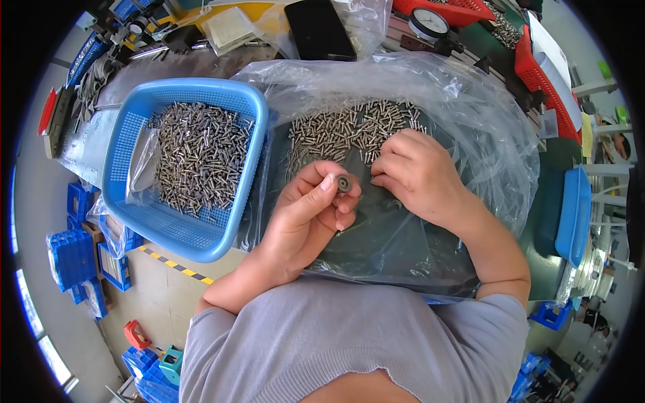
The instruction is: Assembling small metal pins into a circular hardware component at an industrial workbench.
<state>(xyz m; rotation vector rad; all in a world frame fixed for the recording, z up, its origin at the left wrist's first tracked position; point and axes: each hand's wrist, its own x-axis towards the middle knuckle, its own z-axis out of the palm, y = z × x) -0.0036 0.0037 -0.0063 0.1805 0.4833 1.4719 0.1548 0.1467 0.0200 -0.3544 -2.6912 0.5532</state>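
While the left hand [306, 208] pinches a small round ring [344, 183] at its fingertips, the right hand [410, 171], fingers curled, rests just right of it; the screws [349, 131] lie beyond on the plastic sheet [416, 87].

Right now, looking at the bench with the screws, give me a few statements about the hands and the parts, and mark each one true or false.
1. The left hand pinches a small dark ring-shaped part between thumb and fingers. True.
2. The blue basket is empty. False: it holds a heap of small metal screws on a clear plastic liner.
3. The right hand rests at the edge of the loose pile of screws on the clear plastic bag. True.
4. The blue basket stands to the right of both hands. False: it stands to their left.
5. The right hand's grip holds a screwdriver. False: no tool shows in it; its fingertips are curled down at the bag.
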